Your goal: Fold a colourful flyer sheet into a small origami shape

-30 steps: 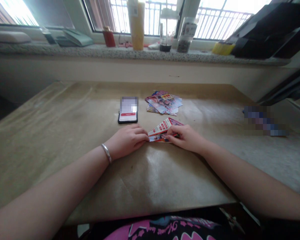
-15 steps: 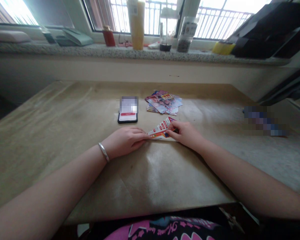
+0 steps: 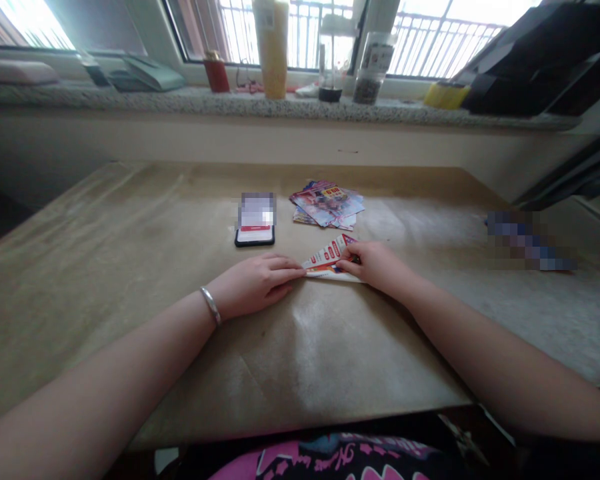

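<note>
A colourful printed paper [image 3: 327,257], folded into a narrow wedge, lies on the brown paper-covered table [image 3: 180,220]. My left hand [image 3: 253,283], with a silver bracelet at the wrist, rests flat with its fingertips pressing the paper's left tip. My right hand [image 3: 375,267] has its fingers curled and pinched on the paper's right end. A stack of similar printed sheets [image 3: 327,203] lies just behind. A phone [image 3: 255,223] with a lit screen lies to the left of that stack.
A stone windowsill [image 3: 260,105] behind the table holds a tall yellow bottle [image 3: 273,47], a red cup [image 3: 216,72], jars [image 3: 370,70] and a yellow dish [image 3: 444,97]. Dark trays [image 3: 535,63] stand at the right. A blurred flat object [image 3: 525,241] lies on the table's right side.
The folded paper has been flattened further and shifted a little away from me. My right hand moved up and slightly left along it; my left fingers stretched out onto its tip.
</note>
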`<state>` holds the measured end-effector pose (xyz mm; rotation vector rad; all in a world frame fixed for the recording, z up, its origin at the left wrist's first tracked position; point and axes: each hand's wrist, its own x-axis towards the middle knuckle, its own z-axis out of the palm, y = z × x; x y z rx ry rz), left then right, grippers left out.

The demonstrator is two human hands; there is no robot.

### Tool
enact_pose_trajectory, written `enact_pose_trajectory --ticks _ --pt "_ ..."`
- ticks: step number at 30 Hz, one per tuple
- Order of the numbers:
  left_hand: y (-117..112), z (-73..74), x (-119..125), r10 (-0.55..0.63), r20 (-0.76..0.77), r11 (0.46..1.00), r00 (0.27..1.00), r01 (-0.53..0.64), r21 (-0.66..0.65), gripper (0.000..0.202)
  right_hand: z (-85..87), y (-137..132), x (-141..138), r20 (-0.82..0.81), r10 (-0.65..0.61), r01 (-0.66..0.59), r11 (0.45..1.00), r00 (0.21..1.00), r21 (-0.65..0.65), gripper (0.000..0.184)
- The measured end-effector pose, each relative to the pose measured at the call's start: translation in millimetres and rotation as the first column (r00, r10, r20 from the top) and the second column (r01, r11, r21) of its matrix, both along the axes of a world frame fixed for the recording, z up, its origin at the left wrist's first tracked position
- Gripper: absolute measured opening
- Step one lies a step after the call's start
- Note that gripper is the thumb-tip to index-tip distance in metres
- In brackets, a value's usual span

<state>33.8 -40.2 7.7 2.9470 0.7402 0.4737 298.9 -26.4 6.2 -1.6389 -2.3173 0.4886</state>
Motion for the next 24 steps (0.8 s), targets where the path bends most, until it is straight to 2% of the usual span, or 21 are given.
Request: enact_pose_trajectory --ticks 4,9,13,18,24 --pt "-1 -1.9 2 0.002 -0.016 1.0 1.0 -0.002 -0.015 0.037 3.2 1 8 0.031 -0.043 0.044 0.998 0.999 -0.049 0.02" --pt "-1 -1.5 2 -0.008 -0.014 1.0 1.0 0.008 -0.019 0.035 5.7 -1 13 0.027 0.004 -0.003 1.0 1.0 -0.028 0.026" --pt "-1 -1.7 2 0.004 -0.022 0.999 1.0 -0.005 -0.041 0.035 7.2 -4 11 0.065 0.049 -0.052 0.998 0.997 0.046 0.028" --pt "-3 -2.5 4 0.025 -0.029 0.999 0.999 -0.026 -0.026 0.036 7.3 -5 6 0.146 0.203 -0.229 0.955 0.968 0.191 0.025" --pt "-6 -1.3 8 0.037 -0.037 0.999 0.999 -0.037 -0.005 0.034 10.9 -14 -6 0.37 0.188 -0.313 0.897 0.91 0.313 0.03"
